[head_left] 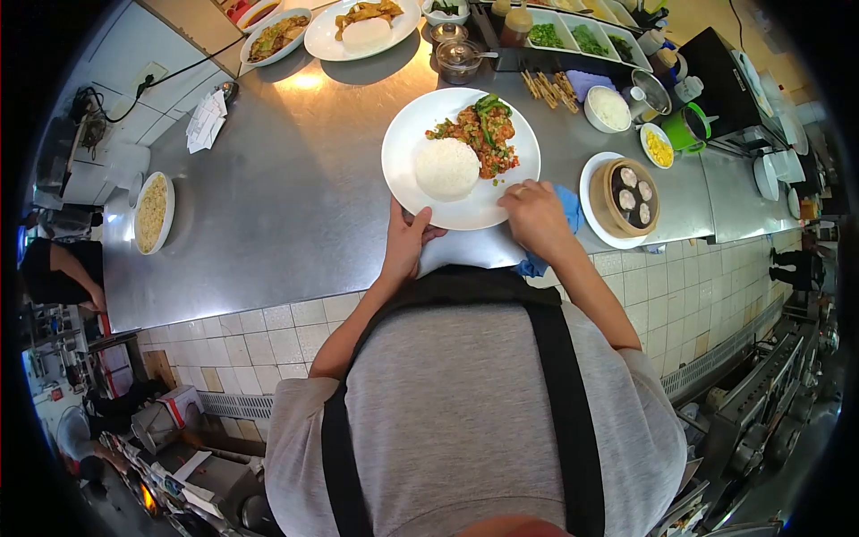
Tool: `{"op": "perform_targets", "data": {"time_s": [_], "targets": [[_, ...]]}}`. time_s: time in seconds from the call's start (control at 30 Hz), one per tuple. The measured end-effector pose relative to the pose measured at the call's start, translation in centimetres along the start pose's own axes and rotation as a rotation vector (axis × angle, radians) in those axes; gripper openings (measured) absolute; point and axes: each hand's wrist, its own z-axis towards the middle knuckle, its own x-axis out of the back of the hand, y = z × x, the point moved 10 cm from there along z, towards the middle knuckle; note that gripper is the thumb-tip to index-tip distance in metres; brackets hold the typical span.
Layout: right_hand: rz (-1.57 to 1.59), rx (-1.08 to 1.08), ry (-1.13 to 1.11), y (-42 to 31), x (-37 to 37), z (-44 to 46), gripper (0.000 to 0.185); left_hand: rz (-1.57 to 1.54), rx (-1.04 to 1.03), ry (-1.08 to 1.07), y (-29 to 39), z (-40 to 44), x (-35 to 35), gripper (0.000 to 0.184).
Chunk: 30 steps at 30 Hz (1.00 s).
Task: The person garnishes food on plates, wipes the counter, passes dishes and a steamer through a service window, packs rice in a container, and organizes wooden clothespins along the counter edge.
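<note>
A round white plate (403, 192) carries a dome of white rice (447, 168) and chopped, reddish fried pieces (488, 143) with green pepper on top. My left hand (408, 234) grips its near left rim, thumb on top and fingers underneath. At the near right rim is my right hand (537, 215), fingers curled, fingertips touching the plate's edge. A blue cloth (571, 208) shows on both sides of the right hand, bunched under it; the palm is hidden. Just to the right, a bamboo steamer (608, 201) with several dumplings sits on another white plate (591, 219).
On the steel counter (268, 215) are an oval dish of pale grains (154, 213), paper slips (207, 121), a white bowl (608, 109) and a yellow-filled dish (658, 145). Plated food (362, 29) and a tray of chopped greens (573, 36) line the back. Other people (67, 273) stand at the sides.
</note>
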Motion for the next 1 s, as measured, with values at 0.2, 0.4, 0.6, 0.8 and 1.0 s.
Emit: {"op": "perform_targets", "data": {"time_s": [0.2, 0.4, 0.6, 0.8, 1.0], "targets": [[-0.096, -0.045, -0.095, 2.1, -1.3, 1.8, 0.027, -0.025, -0.028, 0.053, -0.6, -0.3, -0.3, 0.061], [-0.035, -0.076, -0.078, 5.9, 1.3, 2.3, 0.023, -0.050, -0.051, 0.079, -1.1, -0.8, -1.0, 0.059], [0.009, 0.063, 0.151, 8.9, 5.1, 10.2, 0.013, -0.021, -0.023, 0.070, -1.8, -1.0, -1.2, 0.059], [-0.249, 0.105, -0.081, 7.9, 2.2, 16.1, 0.018, -0.006, -0.045, 0.096, -1.5, -1.3, -1.1, 0.057], [-0.217, -0.008, -0.197, 10.9, 0.1, 17.2, 0.015, 0.045, -0.050, 0.105, -1.8, -1.0, -0.7, 0.049]]}}
